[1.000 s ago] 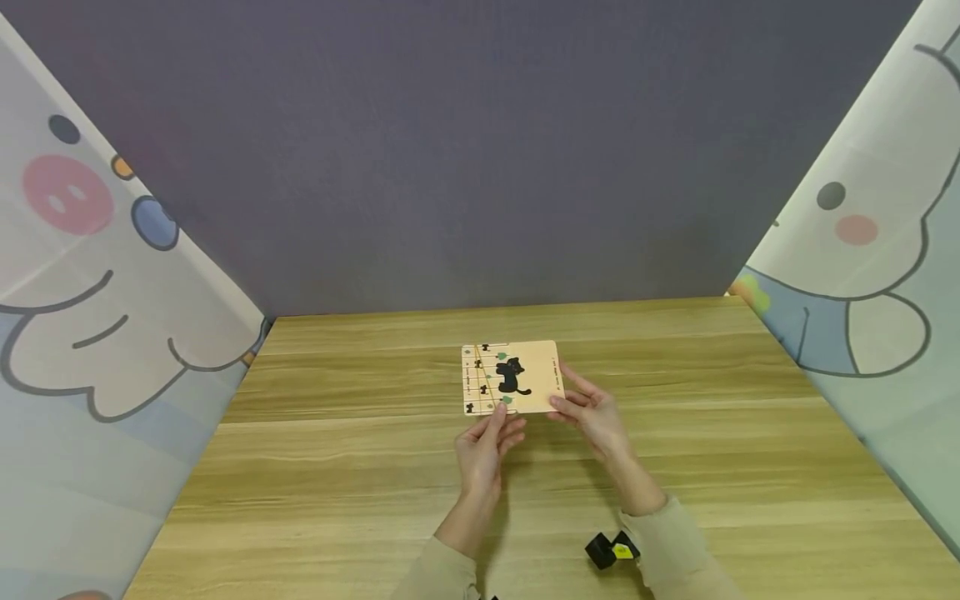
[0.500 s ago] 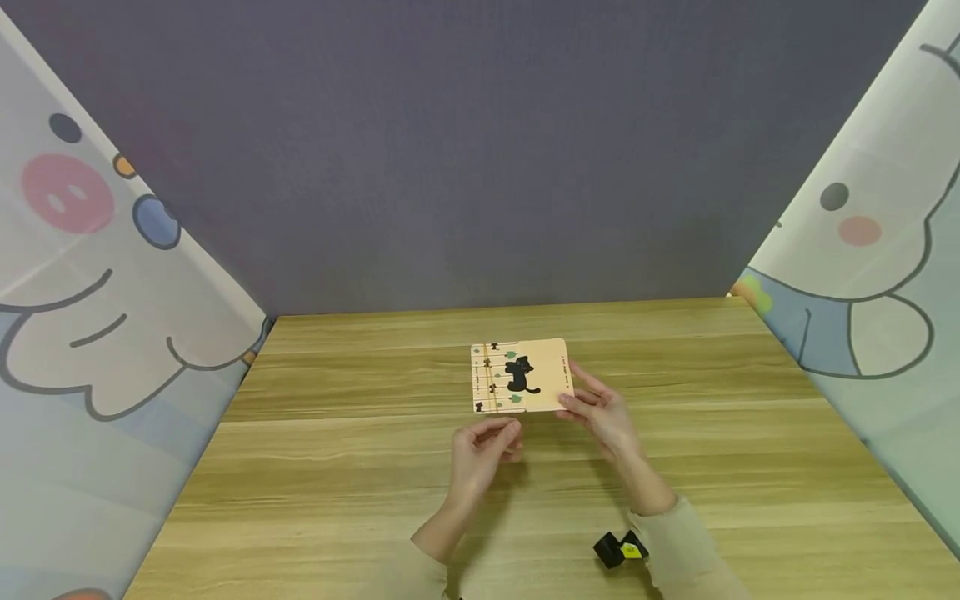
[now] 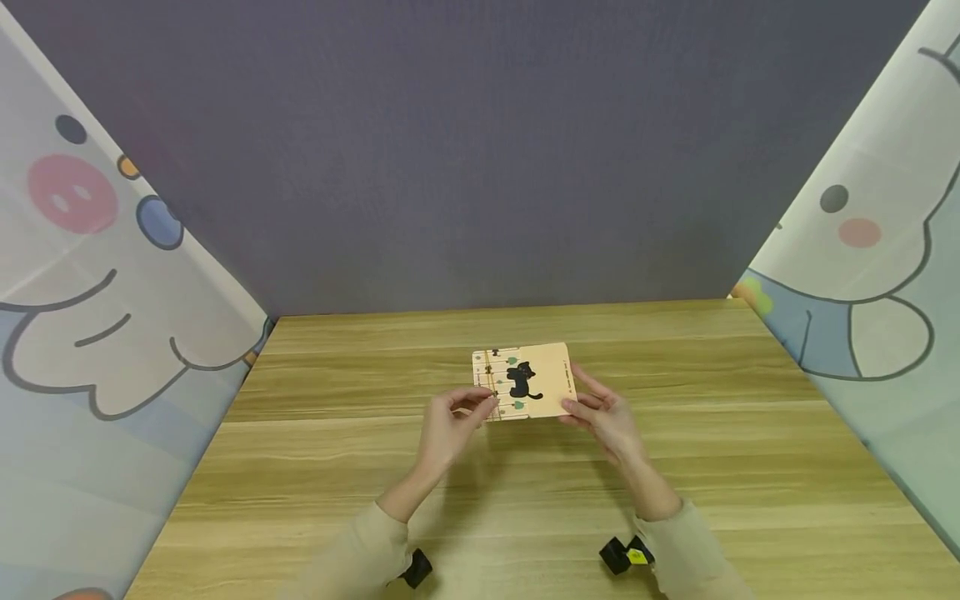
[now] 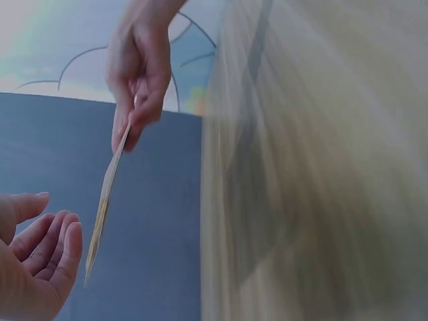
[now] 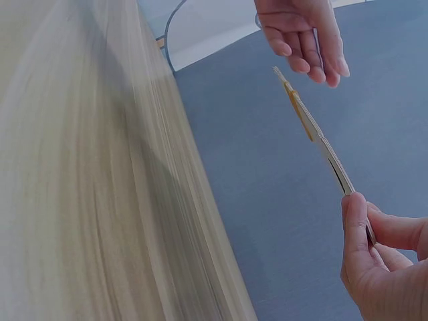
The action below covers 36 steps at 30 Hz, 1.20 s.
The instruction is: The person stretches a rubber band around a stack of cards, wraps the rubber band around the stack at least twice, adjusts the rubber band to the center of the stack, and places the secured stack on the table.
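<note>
Right hand [image 3: 606, 423] grips the card pack [image 3: 553, 371] at one edge; left hand [image 3: 447, 427] grip released, just beside. Judged light, fairly stiff: hold by edges, clear of the yellow band [image 5: 300, 115].

Hands: 2, left hand [image 3: 444, 427], right hand [image 3: 611, 423]. Sleeves [image 3: 684, 546]: 2. Card pack [image 3: 527, 381]: 1, layers too fine to count. Black gadgets [image 3: 616, 556]: 2, near side. Desk [image 3: 750, 467]: 1. Cartoon panels [image 3: 847, 275]: 2, left and right. Dark wall [image 3: 487, 158]: 1, far.
</note>
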Available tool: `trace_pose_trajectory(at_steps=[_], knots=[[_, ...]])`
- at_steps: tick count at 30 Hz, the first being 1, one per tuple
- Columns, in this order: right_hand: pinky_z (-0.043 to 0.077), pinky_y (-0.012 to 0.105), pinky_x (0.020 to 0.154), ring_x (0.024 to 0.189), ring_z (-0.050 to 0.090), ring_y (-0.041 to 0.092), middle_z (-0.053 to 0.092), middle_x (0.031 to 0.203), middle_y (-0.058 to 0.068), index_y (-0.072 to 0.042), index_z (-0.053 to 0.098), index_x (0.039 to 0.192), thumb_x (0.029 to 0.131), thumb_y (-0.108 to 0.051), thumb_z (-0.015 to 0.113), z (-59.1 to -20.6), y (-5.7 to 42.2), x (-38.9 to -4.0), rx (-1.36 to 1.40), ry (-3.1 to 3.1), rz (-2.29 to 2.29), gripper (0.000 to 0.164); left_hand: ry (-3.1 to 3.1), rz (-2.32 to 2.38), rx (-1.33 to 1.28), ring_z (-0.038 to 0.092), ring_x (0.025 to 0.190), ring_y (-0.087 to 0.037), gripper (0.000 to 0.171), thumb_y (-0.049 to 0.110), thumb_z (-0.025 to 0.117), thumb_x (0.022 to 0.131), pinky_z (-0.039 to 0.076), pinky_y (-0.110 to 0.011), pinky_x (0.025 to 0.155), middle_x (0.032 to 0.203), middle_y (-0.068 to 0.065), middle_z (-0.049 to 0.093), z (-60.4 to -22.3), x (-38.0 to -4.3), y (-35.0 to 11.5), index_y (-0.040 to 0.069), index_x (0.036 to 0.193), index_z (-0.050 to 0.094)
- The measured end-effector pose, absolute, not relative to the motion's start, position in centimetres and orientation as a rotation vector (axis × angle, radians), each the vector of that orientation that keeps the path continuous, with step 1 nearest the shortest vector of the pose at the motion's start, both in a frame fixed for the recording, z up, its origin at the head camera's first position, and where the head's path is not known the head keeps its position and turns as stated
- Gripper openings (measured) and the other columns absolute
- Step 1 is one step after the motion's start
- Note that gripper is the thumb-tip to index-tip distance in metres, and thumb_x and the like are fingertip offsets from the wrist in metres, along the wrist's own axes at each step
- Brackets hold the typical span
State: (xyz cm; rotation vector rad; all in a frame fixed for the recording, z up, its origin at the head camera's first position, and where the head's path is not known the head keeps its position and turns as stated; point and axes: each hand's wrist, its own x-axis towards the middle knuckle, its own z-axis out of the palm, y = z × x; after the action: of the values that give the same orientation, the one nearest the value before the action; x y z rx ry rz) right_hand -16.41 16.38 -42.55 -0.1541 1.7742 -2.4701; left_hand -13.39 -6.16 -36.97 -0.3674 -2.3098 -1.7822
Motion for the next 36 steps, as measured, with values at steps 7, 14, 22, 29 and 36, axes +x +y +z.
trace_pose_trajectory(at_steps=[7, 14, 22, 29, 36], knots=[[0.052, 0.029, 0.072, 0.077, 0.063, 0.016, 0.062, 0.096, 0.016, -0.004, 0.032, 0.135, 0.080, 0.011, 0.056, -41.5, 16.1, -16.0, 0.018, 1.824, -2.378, 0.062, -2.363, -1.581, -0.438, 0.058, 0.068, -0.018, 0.015, 0.009, 0.067, 0.079, 0.049, -0.021, 0.051, 0.078, -0.008, 0.065, -38.2, -16.6, -7.7, -0.003, 0.088, 0.067], [0.051, 0.028, 0.072, 0.077, 0.063, 0.016, 0.062, 0.098, 0.016, -0.006, 0.032, 0.135, 0.080, 0.011, 0.056, -41.4, 16.1, -15.9, 0.033, 1.810, -2.368, 0.062, -2.358, -1.453, -0.475, 0.057, 0.073, -0.020, 0.016, 0.011, 0.067, 0.079, 0.050, -0.025, 0.052, 0.086, -0.009, 0.064, -38.0, -18.5, -8.4, -0.001, 0.090, 0.067], [0.051, 0.028, 0.072, 0.077, 0.062, 0.015, 0.063, 0.095, 0.013, -0.006, 0.033, 0.135, 0.080, 0.010, 0.057, -41.5, 16.2, -15.7, 0.043, 1.789, -2.375, 0.062, -2.365, -1.394, -0.434, 0.057, 0.079, -0.026, 0.019, 0.011, 0.070, 0.077, 0.051, -0.026, 0.055, 0.090, -0.011, 0.061, -38.4, -20.0, -8.4, 0.000, 0.091, 0.066], [0.051, 0.030, 0.074, 0.078, 0.063, 0.017, 0.063, 0.094, 0.012, -0.005, 0.033, 0.135, 0.080, 0.009, 0.058, -41.4, 16.1, -15.5, 0.064, 1.742, -2.391, 0.062, -2.357, -1.541, -0.401, 0.057, 0.077, -0.024, 0.021, 0.014, 0.069, 0.077, 0.051, -0.025, 0.055, 0.086, -0.011, 0.061, -39.3, -20.7, -8.4, -0.002, 0.090, 0.066], [0.051, 0.030, 0.074, 0.080, 0.063, 0.018, 0.063, 0.096, 0.012, -0.005, 0.032, 0.135, 0.079, 0.010, 0.058, -41.4, 16.0, -15.4, 0.085, 1.708, -2.406, 0.063, -2.347, -1.662, -0.411, 0.058, 0.075, -0.031, 0.018, 0.006, 0.066, 0.079, 0.051, -0.028, 0.055, 0.085, -0.020, 0.062, -37.9, -19.7, -8.0, -0.009, 0.089, 0.064]])
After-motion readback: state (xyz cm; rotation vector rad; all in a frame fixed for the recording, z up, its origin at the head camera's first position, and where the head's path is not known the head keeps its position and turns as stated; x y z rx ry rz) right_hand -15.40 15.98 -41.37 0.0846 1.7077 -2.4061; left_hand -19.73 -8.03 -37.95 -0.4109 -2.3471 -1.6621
